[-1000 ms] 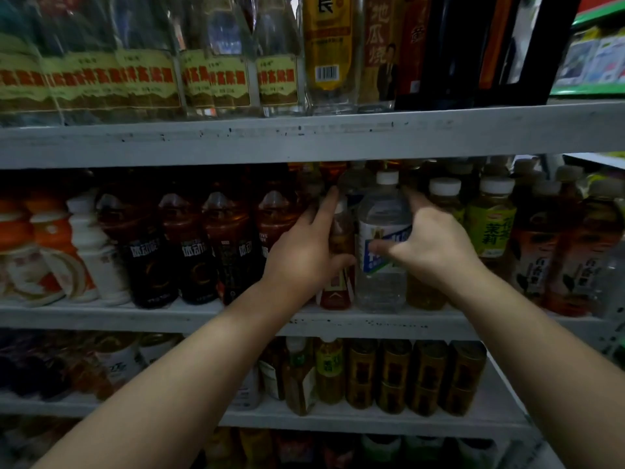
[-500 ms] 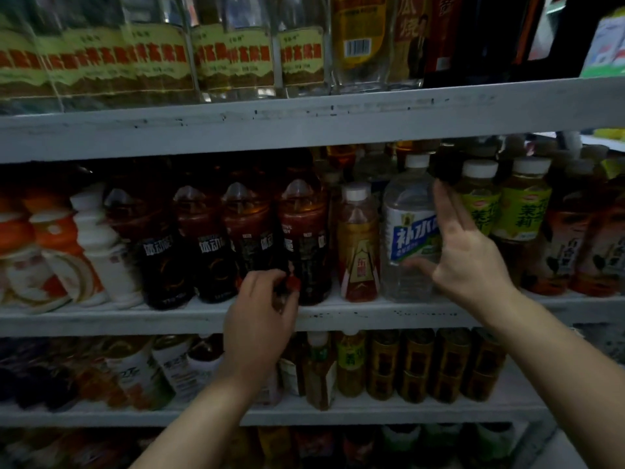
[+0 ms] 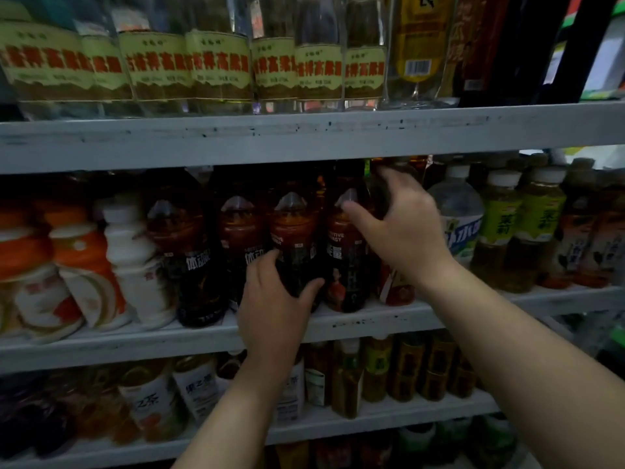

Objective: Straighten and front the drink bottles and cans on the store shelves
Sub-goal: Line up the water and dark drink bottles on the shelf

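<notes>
Several dark red energy drink bottles stand in a row on the middle shelf (image 3: 135, 346). My left hand (image 3: 274, 299) grips the lower body of the third dark bottle (image 3: 292, 228), thumb on its right side. My right hand (image 3: 402, 228) curls round the shoulder of the fourth dark bottle (image 3: 345, 265), with the thumb in front and the fingers reaching behind its top. It covers the upper part of an amber tea bottle (image 3: 395, 289) with a red label. A clear water bottle (image 3: 460, 211) stands just right of that hand.
Orange-and-white bottles (image 3: 77, 258) and a white bottle (image 3: 132, 258) fill the shelf's left end, with green tea bottles (image 3: 500, 218) at the right. Glass liquor bottles (image 3: 216, 62) line the upper shelf close overhead. Cans (image 3: 409, 367) and small bottles stand on the lower shelf.
My left hand rose from the shelf edge onto the third dark bottle. My right hand left the water bottle and moved left to the fourth dark bottle. The view moved closer.
</notes>
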